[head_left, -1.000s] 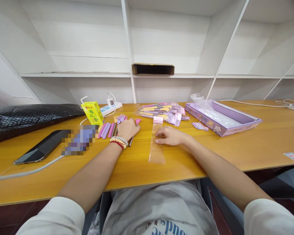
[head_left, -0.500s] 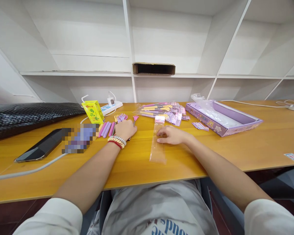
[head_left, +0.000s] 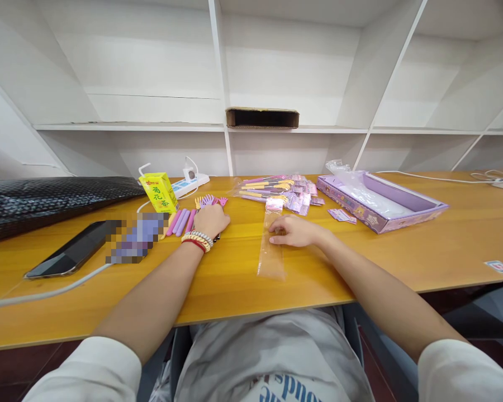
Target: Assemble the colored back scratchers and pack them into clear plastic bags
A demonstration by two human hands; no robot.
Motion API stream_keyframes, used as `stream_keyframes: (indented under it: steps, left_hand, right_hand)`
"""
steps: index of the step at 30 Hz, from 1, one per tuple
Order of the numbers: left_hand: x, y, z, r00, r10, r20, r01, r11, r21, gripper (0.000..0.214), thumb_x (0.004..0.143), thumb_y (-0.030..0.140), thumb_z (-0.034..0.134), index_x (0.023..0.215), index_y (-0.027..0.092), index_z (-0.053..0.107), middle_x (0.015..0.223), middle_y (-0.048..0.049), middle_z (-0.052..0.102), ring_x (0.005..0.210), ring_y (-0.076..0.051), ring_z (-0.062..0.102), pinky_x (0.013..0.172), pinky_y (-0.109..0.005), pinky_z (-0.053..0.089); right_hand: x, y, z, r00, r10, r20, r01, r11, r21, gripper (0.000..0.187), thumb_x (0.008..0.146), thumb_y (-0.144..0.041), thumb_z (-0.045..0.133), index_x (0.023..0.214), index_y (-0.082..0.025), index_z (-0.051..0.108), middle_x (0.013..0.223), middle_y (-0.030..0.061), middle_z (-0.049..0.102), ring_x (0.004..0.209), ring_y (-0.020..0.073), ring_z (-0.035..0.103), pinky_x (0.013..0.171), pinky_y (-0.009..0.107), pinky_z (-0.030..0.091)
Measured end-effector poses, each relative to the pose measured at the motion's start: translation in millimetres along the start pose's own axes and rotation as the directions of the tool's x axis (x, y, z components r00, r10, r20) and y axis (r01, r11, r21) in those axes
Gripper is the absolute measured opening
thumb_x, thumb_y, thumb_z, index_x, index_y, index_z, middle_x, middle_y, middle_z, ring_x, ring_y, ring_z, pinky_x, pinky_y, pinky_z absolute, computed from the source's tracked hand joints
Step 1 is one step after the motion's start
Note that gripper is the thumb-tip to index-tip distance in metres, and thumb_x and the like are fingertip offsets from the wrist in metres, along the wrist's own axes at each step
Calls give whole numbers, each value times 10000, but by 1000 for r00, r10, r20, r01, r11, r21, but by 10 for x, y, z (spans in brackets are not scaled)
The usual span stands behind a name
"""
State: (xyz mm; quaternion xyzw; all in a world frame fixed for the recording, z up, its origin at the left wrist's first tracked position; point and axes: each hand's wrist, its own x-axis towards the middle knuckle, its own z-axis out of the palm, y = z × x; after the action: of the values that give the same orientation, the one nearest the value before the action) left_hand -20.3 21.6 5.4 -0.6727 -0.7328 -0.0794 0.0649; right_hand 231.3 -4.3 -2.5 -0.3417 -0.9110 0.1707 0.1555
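My left hand (head_left: 210, 221) is closed, back upward, over the small back scratchers. Its fingertips are hidden, but a pink back scratcher (head_left: 222, 201) shows its hand-shaped head just beyond the knuckles. Beside it lie more scratchers with yellow and purple heads (head_left: 208, 200) and pink and purple handles (head_left: 181, 221). My right hand (head_left: 292, 230) rests with loosely curved fingers, thumb apart, at the right edge of a long clear plastic bag (head_left: 271, 259). A pale printed label (head_left: 274, 205) is at the bag's far end.
Bagged back scratchers (head_left: 276, 187) lie in a pile at the back. A purple box (head_left: 381, 220) with clear plastic stands right, near loose purple cards (head_left: 342, 216). To the left are a yellow drink carton (head_left: 161, 191), a phone (head_left: 73, 248), a white cable (head_left: 73, 286) and a power strip (head_left: 191, 184).
My left hand has shifted slightly left, and the pink scratcher head has moved with it toward the other scratchers. The right hand and clear bag stay almost the same.
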Motion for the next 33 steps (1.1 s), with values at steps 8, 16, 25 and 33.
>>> stream_keyframes:
  steps: [8,16,25,33]
  left_hand:
    - [-42,22,-45,996,36,-87,-37,999,-13,340,775,363,428,908,123,628,889,-184,643,841,-340,609,668,-404,451]
    - [-235,280,111,839,515,-177,-545,795,-267,560,829,565,363,1175,152,515,1157,-121,557,1088,-252,501,924,-354,370]
    - [-254,273,192,762,647,19,-576,691,-435,782,704,629,526,1346,215,362,1336,-123,428,1241,-296,376,1015,-400,286]
    - [-199,343,170,870,420,-259,-474,564,-677,299,770,322,542,999,137,593,932,-74,634,819,-170,589,766,-315,477]
  right_hand:
    - [-16,28,1,987,39,-158,-59,990,-124,379,750,-447,603,1010,-172,637,953,86,633,883,202,554,744,291,401]
    - [-7,24,47,999,43,-3,-43,993,-111,565,711,-568,589,1093,-152,606,1045,114,615,1015,265,510,865,378,382]
    - [-11,-14,15,986,-130,103,129,991,22,492,658,-410,692,1086,-180,615,1148,86,587,1046,241,534,921,377,371]
    - [-24,-53,29,992,-113,64,113,994,9,505,651,-345,704,1115,-171,607,1242,108,511,1159,261,458,996,402,321]
